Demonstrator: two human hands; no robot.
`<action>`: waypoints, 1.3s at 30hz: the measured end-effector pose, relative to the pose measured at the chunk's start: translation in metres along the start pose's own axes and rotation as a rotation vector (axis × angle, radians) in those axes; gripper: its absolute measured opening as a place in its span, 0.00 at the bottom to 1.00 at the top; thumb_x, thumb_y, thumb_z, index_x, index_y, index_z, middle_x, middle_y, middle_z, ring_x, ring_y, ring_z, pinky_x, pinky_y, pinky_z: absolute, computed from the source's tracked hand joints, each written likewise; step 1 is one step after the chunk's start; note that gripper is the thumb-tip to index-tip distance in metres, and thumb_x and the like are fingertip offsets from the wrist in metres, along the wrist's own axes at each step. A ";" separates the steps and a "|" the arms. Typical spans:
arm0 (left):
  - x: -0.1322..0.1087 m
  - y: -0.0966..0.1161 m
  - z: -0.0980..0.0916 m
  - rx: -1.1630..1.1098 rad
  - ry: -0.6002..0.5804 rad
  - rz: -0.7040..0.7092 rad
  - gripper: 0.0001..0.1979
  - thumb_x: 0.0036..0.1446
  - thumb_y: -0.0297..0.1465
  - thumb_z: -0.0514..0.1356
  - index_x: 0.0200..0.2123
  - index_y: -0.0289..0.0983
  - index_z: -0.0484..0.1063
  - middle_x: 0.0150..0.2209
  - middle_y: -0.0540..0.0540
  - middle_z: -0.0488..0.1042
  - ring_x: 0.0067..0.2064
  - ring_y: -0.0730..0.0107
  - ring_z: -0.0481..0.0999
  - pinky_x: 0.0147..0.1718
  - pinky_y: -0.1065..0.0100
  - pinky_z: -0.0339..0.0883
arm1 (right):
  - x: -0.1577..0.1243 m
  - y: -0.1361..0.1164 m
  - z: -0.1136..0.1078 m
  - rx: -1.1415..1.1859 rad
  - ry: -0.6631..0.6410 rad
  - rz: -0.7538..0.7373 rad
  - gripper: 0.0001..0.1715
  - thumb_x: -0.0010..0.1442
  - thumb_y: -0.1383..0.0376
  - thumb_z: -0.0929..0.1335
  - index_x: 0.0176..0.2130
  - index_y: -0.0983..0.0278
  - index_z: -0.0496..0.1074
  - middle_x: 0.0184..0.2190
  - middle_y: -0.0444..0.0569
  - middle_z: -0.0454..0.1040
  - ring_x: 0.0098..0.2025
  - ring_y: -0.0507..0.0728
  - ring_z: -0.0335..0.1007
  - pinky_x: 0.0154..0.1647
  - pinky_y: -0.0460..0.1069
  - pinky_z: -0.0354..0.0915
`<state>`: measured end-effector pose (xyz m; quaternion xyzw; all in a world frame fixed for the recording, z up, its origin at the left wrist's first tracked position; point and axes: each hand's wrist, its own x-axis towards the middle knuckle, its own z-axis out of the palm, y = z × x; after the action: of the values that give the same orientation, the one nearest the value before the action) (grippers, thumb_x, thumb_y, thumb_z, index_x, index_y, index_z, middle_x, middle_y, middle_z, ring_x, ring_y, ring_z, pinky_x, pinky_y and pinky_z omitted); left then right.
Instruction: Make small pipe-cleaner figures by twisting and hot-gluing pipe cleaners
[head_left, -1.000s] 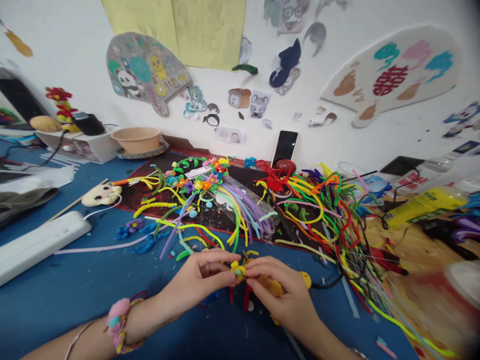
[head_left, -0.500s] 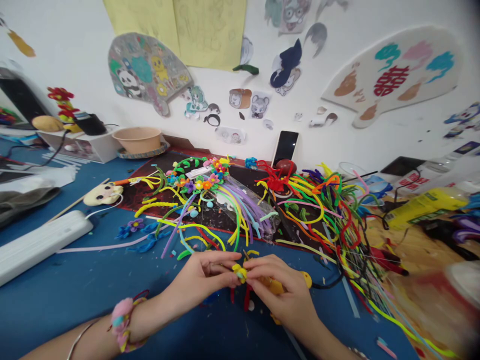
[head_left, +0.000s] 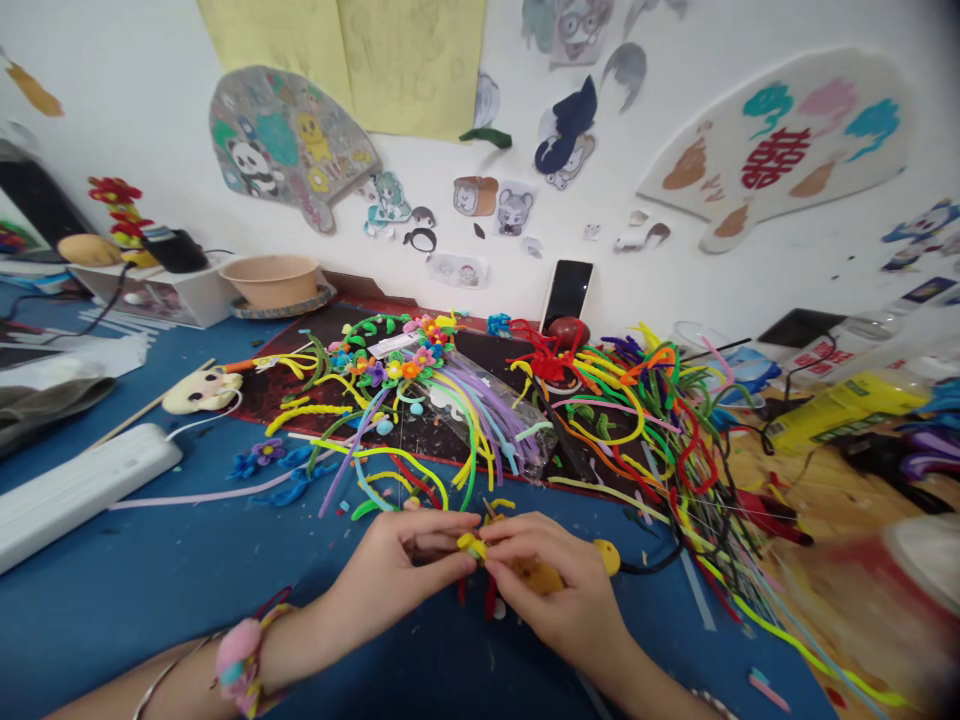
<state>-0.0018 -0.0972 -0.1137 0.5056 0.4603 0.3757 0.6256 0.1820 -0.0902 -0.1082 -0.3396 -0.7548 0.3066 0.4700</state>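
Observation:
My left hand [head_left: 409, 560] and my right hand [head_left: 559, 590] meet over the blue table, fingertips closed in a pinch. Between them is a small yellow pipe-cleaner piece [head_left: 472, 546], bent into a tight curl with a paler bit in it. Both hands touch it; its far side is hidden by my fingers. Under my right hand lies a yellow tool [head_left: 606, 557] with a black cord, mostly covered, perhaps a glue gun. Red strips [head_left: 490, 592] show below the fingers. A pipe-cleaner flower garland [head_left: 397, 368] lies beyond my hands.
Bundled purple and yellow pipe cleaners [head_left: 487, 410] lie ahead, and a tangled heap [head_left: 675, 400] spreads to the right. At left are a white power strip [head_left: 90, 490] and a clay-coloured bowl [head_left: 270, 282]. A phone [head_left: 568, 295] leans on the wall. Bottles [head_left: 847, 405] lie at right.
The view has shifted slightly, moving everything a little to the left. The yellow pipe-cleaner piece has turned a little between my fingertips; both hands keep their pinch.

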 end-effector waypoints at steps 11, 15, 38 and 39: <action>-0.009 0.002 -0.001 0.451 0.189 0.385 0.17 0.51 0.28 0.63 0.46 0.40 0.74 0.38 0.46 0.80 0.36 0.66 0.81 0.39 0.69 0.74 | -0.002 0.000 -0.001 0.027 -0.045 -0.019 0.08 0.54 0.75 0.69 0.32 0.62 0.73 0.34 0.48 0.78 0.37 0.54 0.75 0.40 0.49 0.69; -0.009 0.002 0.000 0.462 0.192 0.395 0.15 0.51 0.28 0.63 0.44 0.40 0.75 0.37 0.46 0.80 0.35 0.66 0.81 0.38 0.69 0.75 | -0.004 0.001 0.000 0.033 -0.041 0.024 0.10 0.54 0.73 0.69 0.36 0.60 0.71 0.33 0.47 0.78 0.37 0.54 0.75 0.40 0.48 0.69; -0.013 0.001 0.000 0.393 0.184 0.385 0.15 0.52 0.27 0.62 0.45 0.40 0.74 0.36 0.46 0.81 0.36 0.65 0.80 0.40 0.67 0.74 | -0.001 -0.001 0.001 0.033 -0.065 0.003 0.07 0.54 0.72 0.69 0.32 0.61 0.75 0.29 0.47 0.77 0.32 0.54 0.73 0.36 0.48 0.68; -0.013 0.002 0.000 0.380 0.187 0.377 0.15 0.52 0.27 0.63 0.45 0.40 0.74 0.36 0.46 0.81 0.36 0.65 0.80 0.40 0.67 0.74 | -0.001 -0.001 0.001 0.028 -0.057 0.004 0.06 0.54 0.72 0.69 0.31 0.61 0.74 0.28 0.46 0.76 0.31 0.54 0.73 0.35 0.48 0.68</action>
<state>-0.0059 -0.1088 -0.1095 0.6535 0.4761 0.4373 0.3937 0.1813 -0.0921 -0.1083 -0.3256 -0.7627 0.3277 0.4526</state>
